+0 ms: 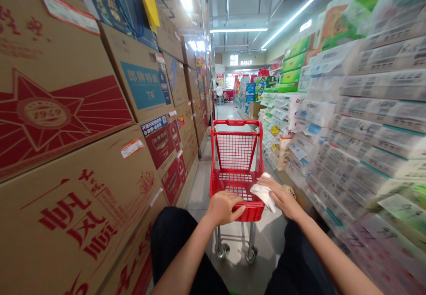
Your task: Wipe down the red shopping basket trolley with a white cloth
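Cart [236,169]: red, gridded | left hand [223,207]: holding rim [253,205] | right hand [278,193]: holding rumpled white cloth [261,193]

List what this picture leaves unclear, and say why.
Head view: red cart, rim partly covered by white cloth and right hand.
Head view: left hand, its back hiding the palm.
Head view: packs at right, small print blurred.
Head view: distant person, too small for detail.

Price-tagged cartons [111,171] and a shopping cart [236,170] show a supermarket.
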Demonstrator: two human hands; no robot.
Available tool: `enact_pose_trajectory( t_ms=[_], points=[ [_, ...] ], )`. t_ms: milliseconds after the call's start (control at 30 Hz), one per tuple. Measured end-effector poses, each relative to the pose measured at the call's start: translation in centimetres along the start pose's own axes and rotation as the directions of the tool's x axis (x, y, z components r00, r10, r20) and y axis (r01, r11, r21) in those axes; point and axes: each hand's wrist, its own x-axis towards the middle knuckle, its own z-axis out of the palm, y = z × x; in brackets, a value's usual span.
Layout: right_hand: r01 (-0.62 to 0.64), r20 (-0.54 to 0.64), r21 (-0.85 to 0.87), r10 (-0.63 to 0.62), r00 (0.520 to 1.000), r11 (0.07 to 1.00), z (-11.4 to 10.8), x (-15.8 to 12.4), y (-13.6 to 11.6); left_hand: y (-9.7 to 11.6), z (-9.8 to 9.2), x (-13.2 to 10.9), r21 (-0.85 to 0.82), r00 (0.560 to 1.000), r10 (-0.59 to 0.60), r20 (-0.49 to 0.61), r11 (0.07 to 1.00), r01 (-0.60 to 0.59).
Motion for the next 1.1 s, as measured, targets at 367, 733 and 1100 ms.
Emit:
enact_pose_trajectory(
  t_ms=[367, 733, 1100],
  points=[
    [0.022, -0.054, -0.063, -0.025, 0.998, 0.998, 4.0, -1.6, -4.3, -3.9, -0.8, -0.3, -0.036, 0.999, 0.038, -0.028, 0.999, -0.039],
    [0.156, 0.083, -0.209, -0.142, 0.986, 0.965, 5.3, -0.2, -6.8, -0.9, 1.9, -0.1, 0.185, 0.959, -0.129, -0.254, 0.966, 0.179],
    [0.026, -0.044, -0.383, -0.047, 0.998, 0.923, 2.3, 2.4, 0.0, 0.1, 2.1, 0.3, 0.060, 0.952, -0.188, -0.242, 0.976, 0.208]
  ],
)
